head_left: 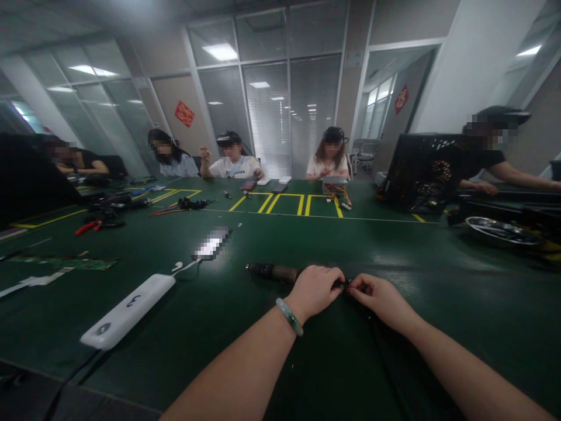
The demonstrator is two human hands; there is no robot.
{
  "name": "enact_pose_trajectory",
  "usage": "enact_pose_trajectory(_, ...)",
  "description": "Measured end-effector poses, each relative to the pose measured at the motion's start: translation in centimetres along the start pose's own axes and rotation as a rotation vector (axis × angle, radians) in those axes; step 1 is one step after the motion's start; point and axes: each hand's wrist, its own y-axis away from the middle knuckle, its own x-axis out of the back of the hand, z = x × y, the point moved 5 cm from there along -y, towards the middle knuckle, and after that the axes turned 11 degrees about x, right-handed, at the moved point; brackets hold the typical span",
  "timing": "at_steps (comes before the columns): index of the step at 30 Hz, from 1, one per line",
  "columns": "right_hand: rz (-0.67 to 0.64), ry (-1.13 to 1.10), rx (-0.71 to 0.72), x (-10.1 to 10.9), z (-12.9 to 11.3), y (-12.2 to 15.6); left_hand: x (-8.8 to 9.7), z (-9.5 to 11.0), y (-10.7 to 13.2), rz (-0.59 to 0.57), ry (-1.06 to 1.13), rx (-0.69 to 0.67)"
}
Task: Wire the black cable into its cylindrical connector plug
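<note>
On the green table lies a dark, cylindrical tool that looks like an electric screwdriver (pixel 280 273), its narrow black tip pointing left. My left hand (pixel 315 287), with a green bangle at the wrist, is closed over the tool's rear end. Close beside it, my right hand (pixel 380 298) pinches a small dark piece at the tool's tail, where a black cord (pixel 380 339) runs down toward the table's near edge. The fingers hide most of that joint. The two hands nearly touch.
To the left lie a white power bank (pixel 131 310), a phone (pixel 211 243), a green circuit board (pixel 65 262) and red-handled pliers (pixel 90 227). At right stand a black computer case (pixel 427 172) and a metal bowl (pixel 499 230). Several people sit or work around the table.
</note>
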Motion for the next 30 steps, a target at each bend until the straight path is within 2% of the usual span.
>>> enact_pose_trajectory(6, -0.024, 0.022, 0.016, -0.1, -0.02, -0.12, -0.26, -0.13, -0.19, 0.005, 0.018, -0.019)
enact_pose_trajectory(15, -0.064, 0.004, -0.04, -0.4, 0.27, -0.11, -0.32, -0.26, -0.19, 0.016, 0.03, -0.024)
enact_pose_trajectory(30, -0.027, 0.069, -0.025, -0.27, -0.29, 0.01, -0.26, -0.09, -0.21, -0.019, 0.008, -0.009)
